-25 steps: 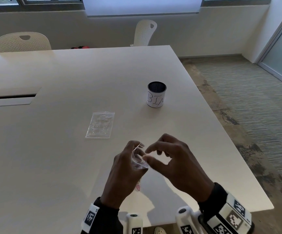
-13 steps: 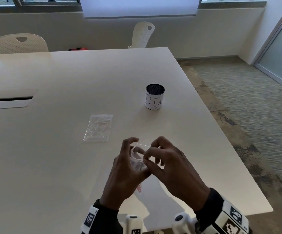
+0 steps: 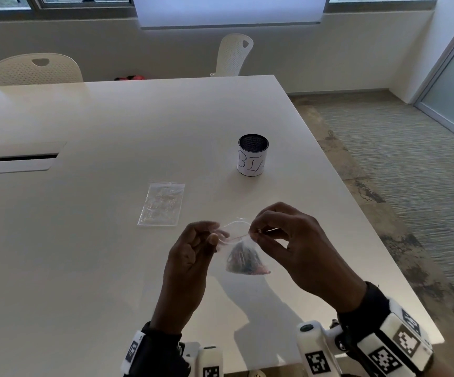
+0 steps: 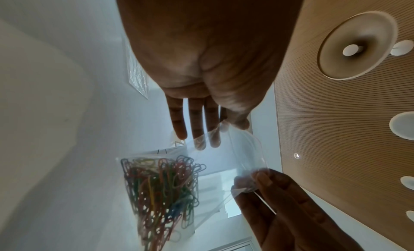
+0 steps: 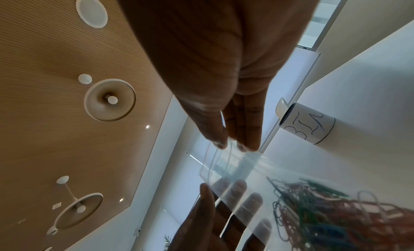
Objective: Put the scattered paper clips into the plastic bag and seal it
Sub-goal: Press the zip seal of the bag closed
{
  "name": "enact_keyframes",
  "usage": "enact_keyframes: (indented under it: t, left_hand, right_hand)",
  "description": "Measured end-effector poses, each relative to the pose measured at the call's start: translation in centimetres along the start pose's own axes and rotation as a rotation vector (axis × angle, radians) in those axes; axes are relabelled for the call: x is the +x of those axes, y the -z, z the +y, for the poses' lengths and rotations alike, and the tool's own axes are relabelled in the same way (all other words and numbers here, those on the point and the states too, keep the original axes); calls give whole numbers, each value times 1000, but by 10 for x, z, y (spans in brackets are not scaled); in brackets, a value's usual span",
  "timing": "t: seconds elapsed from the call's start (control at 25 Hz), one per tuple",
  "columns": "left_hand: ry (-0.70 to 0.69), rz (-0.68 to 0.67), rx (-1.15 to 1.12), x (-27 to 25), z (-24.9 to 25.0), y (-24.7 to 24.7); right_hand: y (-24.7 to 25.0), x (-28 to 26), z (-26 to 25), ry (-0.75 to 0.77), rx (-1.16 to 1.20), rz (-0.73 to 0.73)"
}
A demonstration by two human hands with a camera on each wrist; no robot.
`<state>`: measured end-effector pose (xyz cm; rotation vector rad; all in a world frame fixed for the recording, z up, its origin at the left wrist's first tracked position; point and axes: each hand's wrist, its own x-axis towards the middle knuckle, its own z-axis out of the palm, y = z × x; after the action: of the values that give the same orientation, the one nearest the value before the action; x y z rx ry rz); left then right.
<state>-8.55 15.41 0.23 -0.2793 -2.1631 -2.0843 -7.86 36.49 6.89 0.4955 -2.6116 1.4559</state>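
wrist views reveal colored paper clips (image 4: 161,189)

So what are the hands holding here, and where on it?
A clear plastic bag of paper clips, held at its open top edge: left hand pinches one end, right hand the other.

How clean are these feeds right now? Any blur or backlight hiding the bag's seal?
Head view: dim and soft, the plastic bag mouth only a faint outline between the left hand and right hand. Left wrist view: paper clips fairly sharp, palm dark against the bright background. Right wrist view: seal ridges visible, clips blurred.
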Motion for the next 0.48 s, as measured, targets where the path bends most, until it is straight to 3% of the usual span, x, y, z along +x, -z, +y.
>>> enact_keyframes:
  t: [0.2, 0.36, 0.48]
  left_hand:
    - [-55, 87, 93, 3, 1, 6]
    - [-176, 37, 338, 4, 11, 7]
    - [-88, 3, 208, 2, 18, 3]
  right_hand:
    - [12, -2, 4, 31, -70, 21]
    - [12, -5, 9, 17, -106, 66]
    - [13, -5, 2, -13, -28, 101]
